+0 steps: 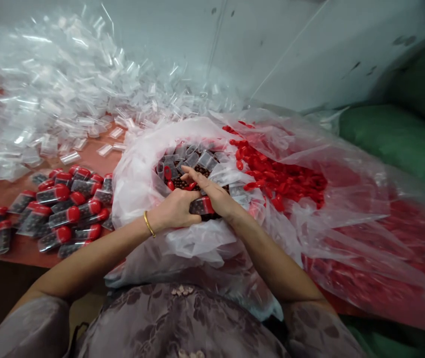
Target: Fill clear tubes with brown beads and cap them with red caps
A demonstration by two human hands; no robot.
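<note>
My left hand (pixel 177 206), with a gold bangle at its wrist, is closed round a small clear container (pixel 199 206) of dark beads. The container lies on its side, its red cap towards my right palm. My right hand (pixel 216 196) has its fingers stretched out over the left thumb, and its palm rests at the red cap. Both hands are over an open white plastic bag (pixel 132 169). Inside the bag are brown beads (pixel 180 183), clear empty containers (pixel 207 160) and a few loose red caps (pixel 167 172).
Filled red-capped containers (pixel 63 199) lie piled on the red tabletop (pixel 22 246) at left. A large heap of clear empty containers (pixel 59 94) stands behind them. Red caps (pixel 287 179) fill a clear plastic bag (pixel 362 209) at right. Beyond it is a green sack (pixel 391 139).
</note>
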